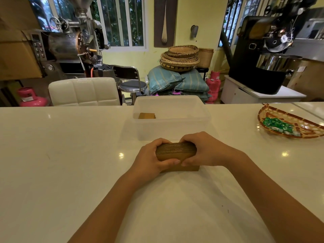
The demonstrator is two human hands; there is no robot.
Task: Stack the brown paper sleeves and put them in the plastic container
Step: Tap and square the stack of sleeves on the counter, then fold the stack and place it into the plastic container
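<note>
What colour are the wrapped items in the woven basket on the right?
Green, with small white markings, in the woven basket; seen in the head view.

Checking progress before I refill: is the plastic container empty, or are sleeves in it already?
Not empty. One small brown stack lies inside the lidless plastic container, at its left side; the rest looks bare.

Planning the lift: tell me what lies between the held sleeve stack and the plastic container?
Nothing: in the head view, only bare white counter separates the sleeve stack from the plastic container.
</note>
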